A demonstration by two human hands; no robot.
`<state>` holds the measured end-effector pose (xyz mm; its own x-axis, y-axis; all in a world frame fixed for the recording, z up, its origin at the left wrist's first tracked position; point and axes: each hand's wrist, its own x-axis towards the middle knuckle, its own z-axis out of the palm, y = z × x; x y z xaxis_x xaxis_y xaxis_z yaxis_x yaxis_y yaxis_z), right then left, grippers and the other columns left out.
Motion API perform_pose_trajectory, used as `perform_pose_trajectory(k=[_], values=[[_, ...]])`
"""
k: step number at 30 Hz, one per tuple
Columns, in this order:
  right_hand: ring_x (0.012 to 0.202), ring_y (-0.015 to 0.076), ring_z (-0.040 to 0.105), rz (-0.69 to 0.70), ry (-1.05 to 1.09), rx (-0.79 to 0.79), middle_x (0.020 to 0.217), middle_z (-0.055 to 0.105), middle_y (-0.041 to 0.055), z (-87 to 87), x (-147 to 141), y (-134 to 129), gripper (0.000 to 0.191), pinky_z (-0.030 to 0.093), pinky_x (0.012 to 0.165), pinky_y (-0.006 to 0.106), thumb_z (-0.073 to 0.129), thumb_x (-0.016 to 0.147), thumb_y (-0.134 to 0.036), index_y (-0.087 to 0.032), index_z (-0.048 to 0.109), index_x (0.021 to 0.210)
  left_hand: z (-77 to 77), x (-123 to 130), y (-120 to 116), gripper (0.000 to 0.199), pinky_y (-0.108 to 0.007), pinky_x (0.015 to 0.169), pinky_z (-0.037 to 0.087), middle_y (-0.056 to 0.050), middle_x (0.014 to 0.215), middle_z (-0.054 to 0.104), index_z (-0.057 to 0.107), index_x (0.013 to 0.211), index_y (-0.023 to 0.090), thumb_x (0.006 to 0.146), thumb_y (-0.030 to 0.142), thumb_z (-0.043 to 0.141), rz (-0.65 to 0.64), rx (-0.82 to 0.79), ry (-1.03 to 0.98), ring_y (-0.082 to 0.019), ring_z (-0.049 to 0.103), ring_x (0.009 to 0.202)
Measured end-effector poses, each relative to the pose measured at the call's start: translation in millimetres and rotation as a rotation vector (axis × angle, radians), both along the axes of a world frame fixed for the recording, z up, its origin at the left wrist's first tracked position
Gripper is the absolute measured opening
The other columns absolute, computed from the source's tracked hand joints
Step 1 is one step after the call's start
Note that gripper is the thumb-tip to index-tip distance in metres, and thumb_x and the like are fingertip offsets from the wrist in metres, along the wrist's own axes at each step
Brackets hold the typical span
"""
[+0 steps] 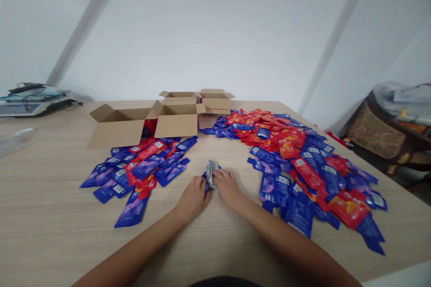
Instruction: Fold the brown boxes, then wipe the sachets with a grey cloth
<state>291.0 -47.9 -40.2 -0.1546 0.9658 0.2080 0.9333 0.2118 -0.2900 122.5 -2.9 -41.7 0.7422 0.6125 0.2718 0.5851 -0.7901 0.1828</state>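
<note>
A blue pouch (208, 184) lies on the table between my hands, mostly covered. My left hand (194, 196) grips its left edge with closed fingers. My right hand (227, 187) is closed on a crumpled grey cloth (212, 171), which rests against the pouch. To the left lies a loose group of blue and red pouches, among them a blue pouch (131, 210) nearest to me. On the right spreads a large heap of red pouches (262, 130) and blue pouches (274, 190), overlapping one another.
Open cardboard boxes stand at the back: one at the left (117, 130), one beside it (177, 121), and two behind (215, 101). A scale (30, 106) with things on it sits at the far left. A patterned chair (373, 128) stands beyond the table's right edge.
</note>
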Motion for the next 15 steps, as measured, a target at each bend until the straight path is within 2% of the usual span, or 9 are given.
perform_pose_trajectory(k=[3, 5, 6, 8, 10, 12, 15], values=[[0.119, 0.0225, 0.041, -0.170, 0.018, -0.050, 0.129, 0.055, 0.0084, 11.3, 37, 22, 0.046, 0.033, 0.095, 0.037, 0.037, 0.080, -0.001, -0.019, 0.059, 0.115, 4.7, -4, 3, 0.025, -0.042, 0.093, 0.041, -0.014, 0.102, 0.059, 0.057, 0.101, 0.012, 0.086, 0.021, 0.040, 0.000, -0.020, 0.004, -0.027, 0.052, 0.102], [0.112, 0.0209, 0.047, -0.262, 0.089, -0.086, 0.120, 0.060, 0.0080, 22.1, 50, 29, 0.044, 0.035, 0.093, 0.034, 0.036, 0.079, -0.001, -0.018, 0.062, 0.110, 7.4, -7, 7, 0.027, -0.039, 0.086, 0.045, -0.012, 0.093, 0.061, 0.057, 0.093, 0.015, 0.090, 0.026, 0.032, 0.048, -0.149, -0.111, -0.024, 0.058, 0.093], [0.109, 0.0201, 0.049, -0.273, 0.136, -0.070, 0.117, 0.061, 0.0077, 26.4, 49, 29, 0.043, 0.035, 0.093, 0.033, 0.035, 0.080, -0.001, -0.017, 0.062, 0.110, 8.1, -9, 9, 0.032, -0.037, 0.078, 0.048, -0.010, 0.084, 0.062, 0.056, 0.088, 0.016, 0.092, 0.031, 0.028, 0.107, -0.265, -0.190, -0.023, 0.060, 0.083], [0.112, 0.0192, 0.047, -0.200, 0.206, 0.025, 0.122, 0.058, 0.0072, 29.6, 34, 21, 0.045, 0.034, 0.096, 0.033, 0.035, 0.081, -0.003, -0.017, 0.058, 0.117, 7.4, -10, 13, 0.041, -0.031, 0.056, 0.048, -0.005, 0.065, 0.059, 0.052, 0.081, 0.018, 0.093, 0.043, 0.021, 0.261, -0.568, -0.339, -0.018, 0.059, 0.057], [0.120, 0.0201, 0.040, -0.045, 0.201, 0.113, 0.135, 0.049, 0.0056, 24.4, 7, 8, 0.051, 0.032, 0.098, 0.035, 0.038, 0.081, -0.005, -0.021, 0.050, 0.129, 4.5, -9, 16, 0.045, -0.025, 0.040, 0.038, 0.000, 0.050, 0.053, 0.049, 0.075, 0.019, 0.090, 0.052, 0.022, 0.353, -0.833, -0.414, -0.014, 0.048, 0.038], [0.123, 0.0232, 0.036, 0.057, 0.118, 0.097, 0.141, 0.043, 0.0039, 13.9, -14, -2, 0.057, 0.033, 0.097, 0.039, 0.040, 0.081, -0.006, -0.024, 0.043, 0.135, 1.5, -7, 16, 0.044, -0.021, 0.036, 0.031, 0.003, 0.043, 0.049, 0.049, 0.072, 0.019, 0.086, 0.056, 0.030, 0.348, -0.948, -0.418, -0.011, 0.042, 0.031], [0.121, 0.0265, 0.039, 0.005, -0.019, 0.013, 0.141, 0.044, 0.0055, 1.6, -14, -6, 0.057, 0.034, 0.094, 0.045, 0.035, 0.082, -0.004, -0.023, 0.043, 0.135, 2.8, -8, 17, 0.042, -0.019, 0.034, 0.026, 0.005, 0.039, 0.046, 0.049, 0.070, 0.019, 0.081, 0.057, 0.038, 0.312, -0.972, -0.403, -0.009, 0.038, 0.029]])
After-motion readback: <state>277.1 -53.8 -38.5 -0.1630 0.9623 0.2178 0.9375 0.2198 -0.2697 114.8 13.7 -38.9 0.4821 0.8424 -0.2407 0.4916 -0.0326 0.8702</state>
